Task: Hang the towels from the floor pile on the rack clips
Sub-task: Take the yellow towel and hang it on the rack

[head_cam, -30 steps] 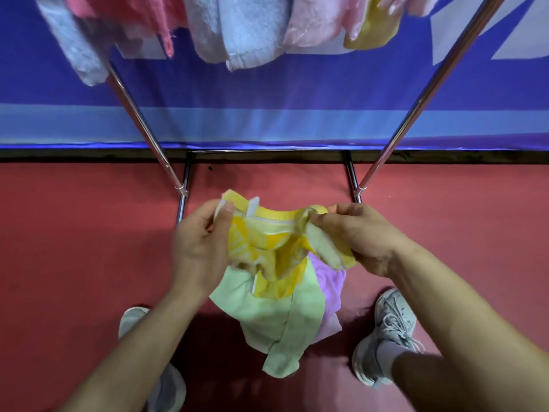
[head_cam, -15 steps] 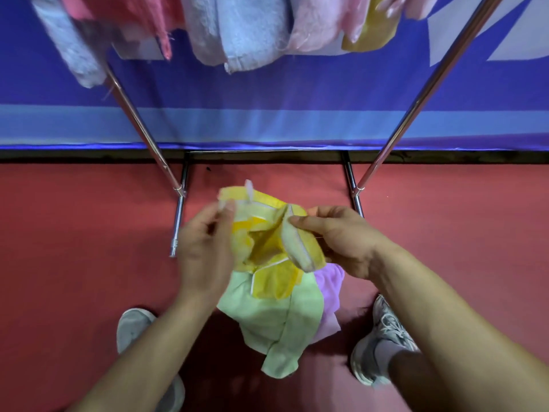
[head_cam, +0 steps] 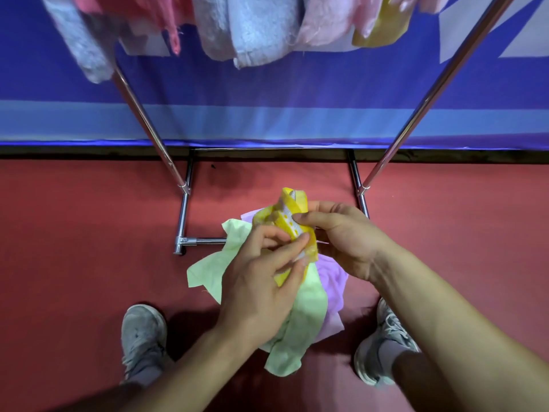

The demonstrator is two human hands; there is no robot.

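Now my left hand (head_cam: 258, 281) and right hand (head_cam: 341, 236) pinch the yellow towel (head_cam: 289, 209), seeking an edge; next, lift to rack (head_cam: 142, 114).

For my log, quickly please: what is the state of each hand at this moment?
The left hand pinches the yellow towel between thumb and fingers.
The right hand grips the same yellow towel.

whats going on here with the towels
A person holds a bunched yellow towel in both the left hand and the right hand. Beneath it, a light green towel and a lilac towel lie piled on the red floor. Other towels hang on the metal rack above.
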